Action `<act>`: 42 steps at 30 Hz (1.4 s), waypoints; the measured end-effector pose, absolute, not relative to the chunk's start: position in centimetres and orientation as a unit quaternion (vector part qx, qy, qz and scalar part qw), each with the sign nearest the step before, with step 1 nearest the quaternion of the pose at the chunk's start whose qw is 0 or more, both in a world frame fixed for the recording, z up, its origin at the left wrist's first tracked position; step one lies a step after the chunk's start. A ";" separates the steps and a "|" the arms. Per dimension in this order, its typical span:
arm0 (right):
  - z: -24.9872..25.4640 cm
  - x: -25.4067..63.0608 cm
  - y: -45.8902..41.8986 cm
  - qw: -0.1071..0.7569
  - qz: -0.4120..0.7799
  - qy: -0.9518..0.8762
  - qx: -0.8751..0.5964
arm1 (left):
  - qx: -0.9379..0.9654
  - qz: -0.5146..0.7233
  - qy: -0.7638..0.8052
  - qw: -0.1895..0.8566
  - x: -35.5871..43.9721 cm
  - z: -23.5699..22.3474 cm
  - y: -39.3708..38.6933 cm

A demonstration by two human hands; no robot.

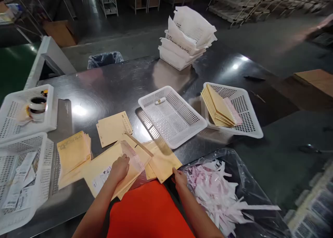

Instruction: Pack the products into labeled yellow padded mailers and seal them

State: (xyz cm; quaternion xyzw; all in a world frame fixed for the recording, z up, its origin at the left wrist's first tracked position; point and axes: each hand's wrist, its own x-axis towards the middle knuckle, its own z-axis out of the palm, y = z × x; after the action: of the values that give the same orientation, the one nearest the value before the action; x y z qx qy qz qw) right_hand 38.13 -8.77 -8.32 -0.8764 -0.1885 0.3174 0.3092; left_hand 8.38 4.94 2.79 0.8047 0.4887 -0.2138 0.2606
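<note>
The left hand [120, 168] is pressing flat, fingers spread, on a light, bendy padded envelope [114, 167] while the right hand [179, 178] is pinching another envelope's [162, 163] corner, best held by edges.

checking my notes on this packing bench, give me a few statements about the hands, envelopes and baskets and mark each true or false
1. The left hand rests on a padded envelope that bears a white label. True.
2. The right hand is inside the bag of paper strips. False: it grips the edge of a tan envelope beside the bag.
3. The middle basket is packed full of envelopes. False: it holds only one small white item.
4. The right basket holds a stack of envelopes. True.
5. Empty baskets are stacked at the table's far edge. True.
</note>
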 end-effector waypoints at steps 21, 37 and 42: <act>4.5 28.1 12.8 0.396 0.409 -0.490 -0.660 | 0.750 -0.247 0.528 0.313 6.6 -4.4 2.1; -4.8 18.1 26.0 0.063 0.383 -0.454 -0.802 | 0.707 -0.244 0.553 0.368 7.0 -5.1 2.8; -2.7 19.0 27.4 0.155 0.531 -0.394 -0.734 | 0.710 -0.231 0.551 0.372 6.7 -5.7 2.6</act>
State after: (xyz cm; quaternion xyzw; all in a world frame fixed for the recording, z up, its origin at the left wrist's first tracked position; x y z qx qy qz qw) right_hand 19.00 27.37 -2.71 -0.7340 -0.3937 0.5313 0.1549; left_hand 6.73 2.56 -5.70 0.7101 0.5509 -0.2314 0.3724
